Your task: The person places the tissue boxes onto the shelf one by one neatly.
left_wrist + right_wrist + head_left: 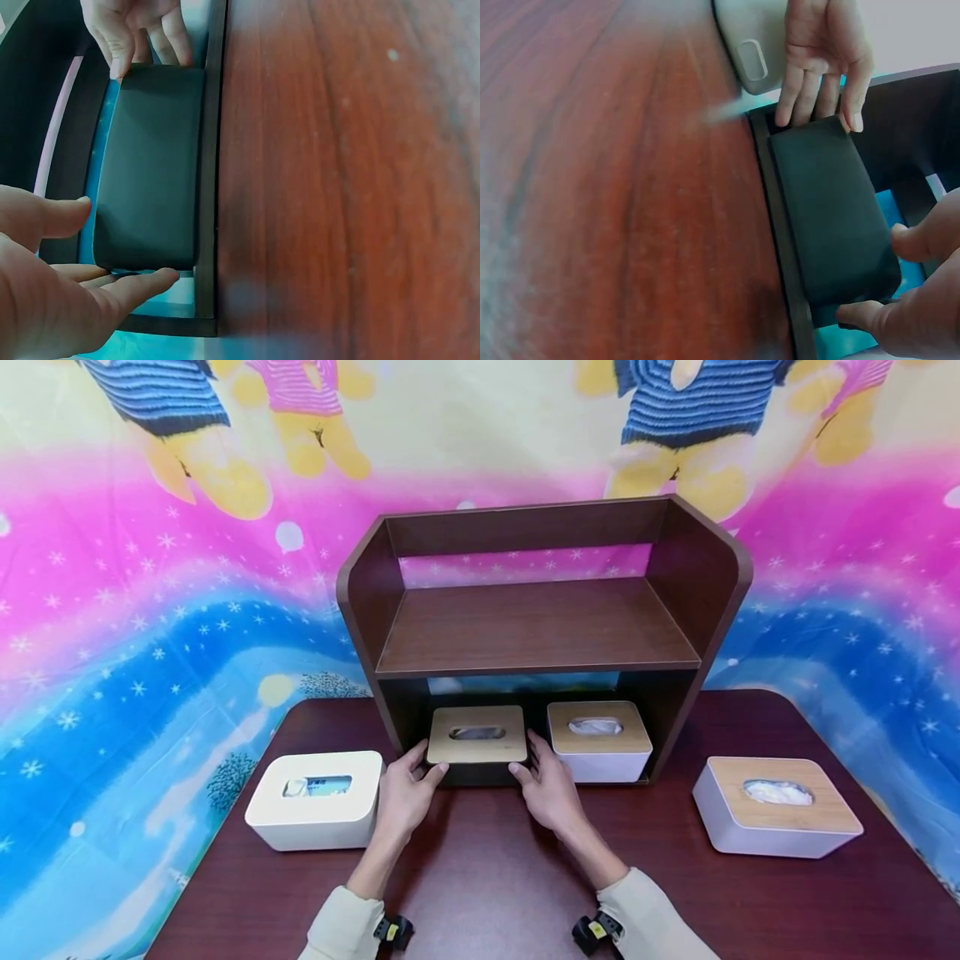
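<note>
A black tissue box (480, 772) with a wooden lid sits on the left side of the lower compartment of a dark brown desk shelf (536, 627). My left hand (405, 793) grips its left end, thumb at the front corner and fingers along the side. At its right end, my right hand (551, 789) holds it the same way. Both wrist views show the plain dark front of the tissue box (150, 165) between the two hands. Close beside the right fingers stands a white tissue box with a wooden lid (600, 752), in the same compartment.
A cream tissue box (315, 802) stands left of the shelf, close to the left hand. Another white tissue box with a wooden lid (780, 810) stands on the table (480, 877) at the right. A patterned cloth (150, 610) hangs behind.
</note>
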The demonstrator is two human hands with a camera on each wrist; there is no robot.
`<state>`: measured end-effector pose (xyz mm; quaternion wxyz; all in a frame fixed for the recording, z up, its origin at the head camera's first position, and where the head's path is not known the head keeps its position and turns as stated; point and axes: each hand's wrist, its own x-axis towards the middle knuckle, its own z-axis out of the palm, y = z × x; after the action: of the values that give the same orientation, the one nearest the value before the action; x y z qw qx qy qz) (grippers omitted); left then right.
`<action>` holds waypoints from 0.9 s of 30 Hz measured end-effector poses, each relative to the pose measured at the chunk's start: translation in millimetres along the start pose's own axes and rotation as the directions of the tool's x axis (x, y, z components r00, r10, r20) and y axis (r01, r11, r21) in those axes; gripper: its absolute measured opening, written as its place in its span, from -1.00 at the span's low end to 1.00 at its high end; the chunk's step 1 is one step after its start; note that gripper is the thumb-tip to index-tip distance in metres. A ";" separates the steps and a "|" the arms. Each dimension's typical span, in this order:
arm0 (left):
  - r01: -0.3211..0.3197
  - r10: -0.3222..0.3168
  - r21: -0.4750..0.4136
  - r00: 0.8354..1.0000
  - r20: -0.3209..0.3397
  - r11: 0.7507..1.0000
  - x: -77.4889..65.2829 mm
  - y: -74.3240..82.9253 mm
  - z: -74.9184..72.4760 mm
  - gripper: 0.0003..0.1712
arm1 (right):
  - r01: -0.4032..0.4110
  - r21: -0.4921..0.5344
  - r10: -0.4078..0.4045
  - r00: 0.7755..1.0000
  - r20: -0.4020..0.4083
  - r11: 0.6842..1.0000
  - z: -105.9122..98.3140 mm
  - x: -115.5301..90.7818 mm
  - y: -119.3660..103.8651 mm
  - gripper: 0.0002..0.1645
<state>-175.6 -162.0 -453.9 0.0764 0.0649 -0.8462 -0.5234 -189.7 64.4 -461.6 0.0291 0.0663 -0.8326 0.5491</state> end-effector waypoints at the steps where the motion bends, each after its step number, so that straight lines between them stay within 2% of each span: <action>1: -0.004 0.004 0.006 1.000 0.003 1.000 -0.8 0.9 -0.7 -0.30 | 0.000 0.005 0.000 1.000 0.004 1.000 -1.2 -0.5 -1.9 -0.19; 3: -0.012 0.012 0.020 1.000 0.008 1.000 -2.5 3.9 -2.4 -0.27 | 0.005 -0.011 -0.005 1.000 0.009 1.000 -3.4 -1.9 -5.7 -0.16; 8: -0.059 0.059 0.051 0.998 0.012 0.997 -6.6 13.7 -7.6 -0.24 | 0.040 -0.129 -0.041 0.999 -0.007 0.991 -9.8 -7.1 -17.0 -0.07; 12: -0.087 0.086 0.048 0.996 0.011 0.995 -9.2 18.7 -13.4 -0.25 | 0.072 -0.192 -0.078 0.997 -0.020 0.979 -12.3 -11.8 -24.2 -0.04; 17: -0.108 0.106 0.041 0.994 0.032 0.993 -12.9 22.1 -20.8 -0.25 | 0.105 -0.200 -0.109 0.994 -0.012 0.974 -12.6 -19.1 -32.4 -0.04; 27: -0.120 0.109 0.061 0.981 0.162 0.991 -32.0 22.3 -47.2 -0.21 | 0.193 -0.154 -0.185 0.981 0.062 0.969 8.9 -40.4 -46.5 -0.02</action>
<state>-135.6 -187.4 -415.1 0.0368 -0.0229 -0.8697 -0.4917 -142.9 41.3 -427.7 0.0668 0.1558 -0.8642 0.4738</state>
